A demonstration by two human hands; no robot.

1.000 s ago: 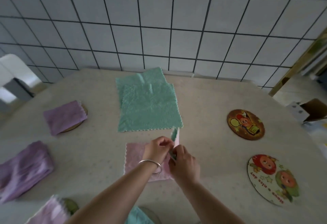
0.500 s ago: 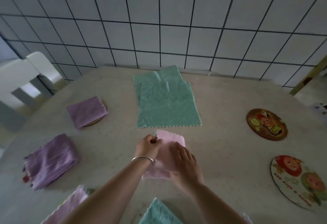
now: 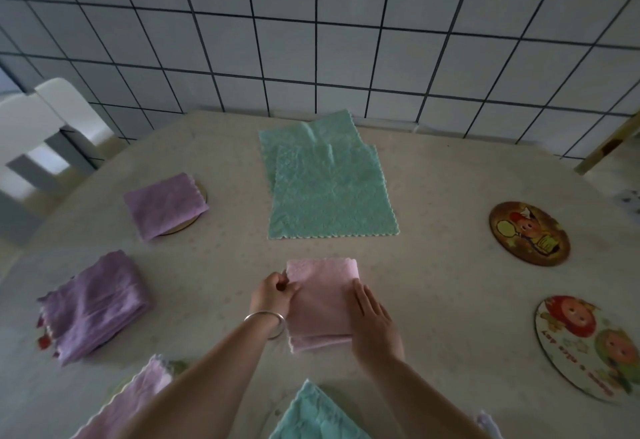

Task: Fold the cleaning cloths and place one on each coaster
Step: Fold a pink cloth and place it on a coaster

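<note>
From the head camera, your left hand (image 3: 273, 294) pinches the left edge of the folded pink cloth (image 3: 320, 303), which lies on the table (image 3: 433, 286) just below the green cloths (image 3: 329, 192). Your right hand (image 3: 375, 324) presses flat on its right side, fingers straight. Two bare coasters (image 3: 529, 233) sit well apart to the right.

The folded purple cloth (image 3: 166, 203) at the far left covers most of its coaster (image 3: 194, 220), leaving only a curved rim showing. At the bottom edge, a green cloth (image 3: 313, 416) and a lilac cloth (image 3: 131, 404) are cut off, and the left forearm crosses over the lilac one. The right hand (image 3: 375, 326) lies flat over the near right part of the pink cloth (image 3: 322, 303). The lettering on the large pale coaster (image 3: 588, 348) is too blurred to read.
</note>
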